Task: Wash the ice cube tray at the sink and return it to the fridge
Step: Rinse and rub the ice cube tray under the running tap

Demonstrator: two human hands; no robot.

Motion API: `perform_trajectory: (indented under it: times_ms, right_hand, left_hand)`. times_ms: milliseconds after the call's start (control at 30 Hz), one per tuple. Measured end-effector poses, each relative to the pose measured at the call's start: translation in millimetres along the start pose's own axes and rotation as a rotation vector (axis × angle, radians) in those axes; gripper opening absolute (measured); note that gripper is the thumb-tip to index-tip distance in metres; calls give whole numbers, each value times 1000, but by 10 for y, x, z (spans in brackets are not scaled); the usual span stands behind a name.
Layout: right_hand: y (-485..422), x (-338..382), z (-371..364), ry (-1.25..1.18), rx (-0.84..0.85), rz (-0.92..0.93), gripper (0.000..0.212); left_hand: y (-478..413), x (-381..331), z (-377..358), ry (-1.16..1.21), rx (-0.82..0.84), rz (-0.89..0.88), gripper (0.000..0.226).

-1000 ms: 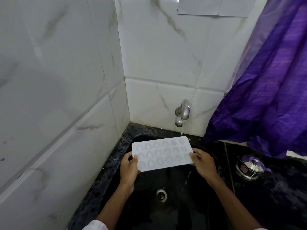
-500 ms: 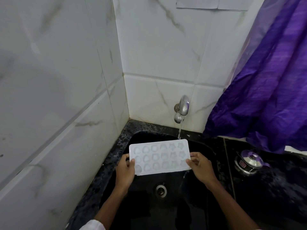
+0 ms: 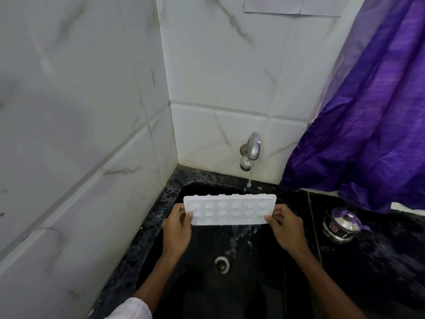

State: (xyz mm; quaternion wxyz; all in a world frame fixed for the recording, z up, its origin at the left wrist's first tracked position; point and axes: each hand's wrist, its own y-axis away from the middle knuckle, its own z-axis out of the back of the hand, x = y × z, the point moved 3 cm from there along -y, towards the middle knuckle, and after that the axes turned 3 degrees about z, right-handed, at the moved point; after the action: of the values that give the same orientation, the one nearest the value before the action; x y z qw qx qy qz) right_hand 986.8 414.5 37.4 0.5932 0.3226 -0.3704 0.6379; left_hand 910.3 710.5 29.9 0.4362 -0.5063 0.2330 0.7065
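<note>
A white ice cube tray (image 3: 230, 209) with several shaped moulds hangs over the black sink (image 3: 174, 199), tilted so its near edge points down. My left hand (image 3: 178, 229) grips its left end and my right hand (image 3: 286, 225) grips its right end. Above it, a thin stream of water runs from the steel tap (image 3: 250, 150) onto the tray's far edge. Water pours off the tray's lower edge into the basin toward the drain (image 3: 222, 264).
White marble tiles close in the left and back. A purple curtain (image 3: 368, 116) hangs at the right. A small steel pot with a lid (image 3: 342, 224) stands on the black counter right of the sink.
The tray has tipped from lying nearly flat to a steep tilt, and water now spills off its lower edge. Both hands keep their hold on the ends.
</note>
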Motion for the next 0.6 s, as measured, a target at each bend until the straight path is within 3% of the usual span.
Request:
perform_trajectory:
  times_ms: [133,267,367,400,500,600]
  right_hand:
    - [11,77,106,-10,-104,103,17]
    - [77,-108,68,105,6,109,19]
    - [-65,-173,117,143,47,91,52]
    - [-169,-186,157,96,7,43,52]
    - [-546,-52,201,-111,-107,-160,20]
    - [-880,406,76,-302,-24,-212,8]
  left_hand:
    - [-33,-90,7,81,57,-84,9]
    - [-40,-7,16,82,141,-96,5]
    - [-51,24,61,37,113,-117,6]
    - [-57,35,73,19,106,-120,7]
    - [-60,74,86,1,111,-105,6]
    - [-51,75,81,27,97,-63,5]
